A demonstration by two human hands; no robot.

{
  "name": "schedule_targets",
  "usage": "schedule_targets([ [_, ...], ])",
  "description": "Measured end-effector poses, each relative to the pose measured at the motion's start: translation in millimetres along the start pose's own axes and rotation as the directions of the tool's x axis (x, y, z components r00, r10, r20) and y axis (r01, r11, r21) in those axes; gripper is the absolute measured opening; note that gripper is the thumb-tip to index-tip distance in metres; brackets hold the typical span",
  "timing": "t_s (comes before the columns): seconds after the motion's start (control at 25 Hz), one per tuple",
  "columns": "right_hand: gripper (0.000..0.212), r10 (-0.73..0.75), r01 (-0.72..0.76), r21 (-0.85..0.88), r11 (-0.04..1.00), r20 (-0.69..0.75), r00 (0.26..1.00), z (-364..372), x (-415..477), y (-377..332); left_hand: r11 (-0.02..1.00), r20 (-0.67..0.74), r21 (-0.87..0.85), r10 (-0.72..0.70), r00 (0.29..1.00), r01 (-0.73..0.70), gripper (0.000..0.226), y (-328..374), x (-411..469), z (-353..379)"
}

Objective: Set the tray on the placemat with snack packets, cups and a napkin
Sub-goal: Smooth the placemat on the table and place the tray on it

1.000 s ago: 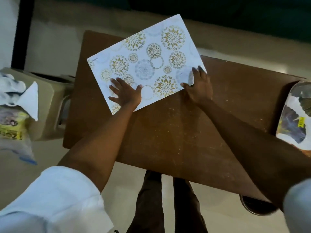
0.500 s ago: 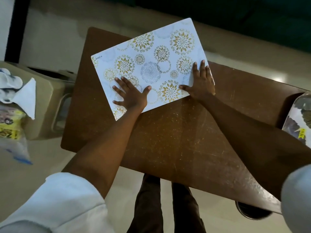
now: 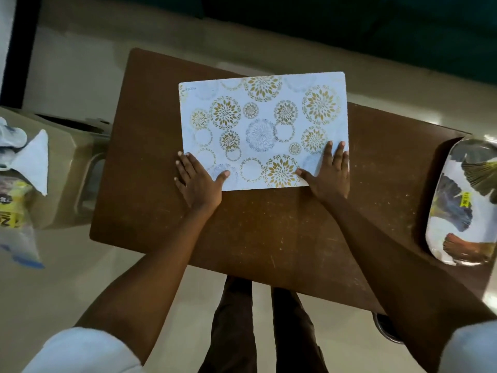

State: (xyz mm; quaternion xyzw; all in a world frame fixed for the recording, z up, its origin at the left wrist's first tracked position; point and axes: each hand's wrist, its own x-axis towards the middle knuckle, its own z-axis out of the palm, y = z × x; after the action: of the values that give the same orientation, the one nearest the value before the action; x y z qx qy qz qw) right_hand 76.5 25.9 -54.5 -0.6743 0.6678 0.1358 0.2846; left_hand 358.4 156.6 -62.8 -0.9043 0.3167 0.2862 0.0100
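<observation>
Nearest, two pale sleeves [image 3: 80, 351] flank the person's legs [image 3: 236, 324], which stand at the bench's near edge. The bench [image 3: 269, 238] lies bare and scuffed between that edge and the hands, the widest open stretch in view.

Both hands lie flat with straight fingers, apart at the placemat's near corners. The left hand [image 3: 197, 181] has its thumb on the mat and its fingers along the mat's left edge, partly on the wood. The right hand [image 3: 329, 172] presses the near right corner.

The placemat [image 3: 263, 122] has turned since half a second ago. Then it lay skewed toward the far left corner; now it sits near the bench's middle, its near edge about square to the view. Its far right corner overhangs the bench's far side, and bare wood remains to either side.

The tray [image 3: 457, 211] rests on the bench's right end, well apart from the mat, cut off by the frame. Left of the bench, a napkin [image 3: 33, 160] and a yellow snack packet [image 3: 10, 211] sit on a beige box [image 3: 67, 168], blurred and cropped. Whether the white shapes beyond them are cups cannot be told.
</observation>
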Motion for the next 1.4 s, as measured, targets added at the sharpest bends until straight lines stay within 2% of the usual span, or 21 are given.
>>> schedule_targets([
  [0.2, 0.121, 0.110, -0.109, 0.065, 0.992, -0.006, 0.994, 20.1, -53.0, 56.8, 0.946, 0.062, 0.163, 0.275, 0.959, -0.282, 0.110, 10.3, -32.1, 23.7],
  [0.48, 0.120, 0.251, -0.251, 0.167, 0.953, 0.019, 0.968, 50.1, -131.4, 107.3, 0.871, 0.133, 0.283, 0.378, 0.916, -0.401, 0.109, 12.0, -77.2, 48.7],
  [1.4, 0.128, 0.221, -0.224, 0.156, 0.962, 0.031, 0.975, 45.9, -128.0, 133.7, 0.882, 0.156, 0.277, 0.350, 0.923, -0.382, 0.112, 14.3, -101.2, 61.4],
])
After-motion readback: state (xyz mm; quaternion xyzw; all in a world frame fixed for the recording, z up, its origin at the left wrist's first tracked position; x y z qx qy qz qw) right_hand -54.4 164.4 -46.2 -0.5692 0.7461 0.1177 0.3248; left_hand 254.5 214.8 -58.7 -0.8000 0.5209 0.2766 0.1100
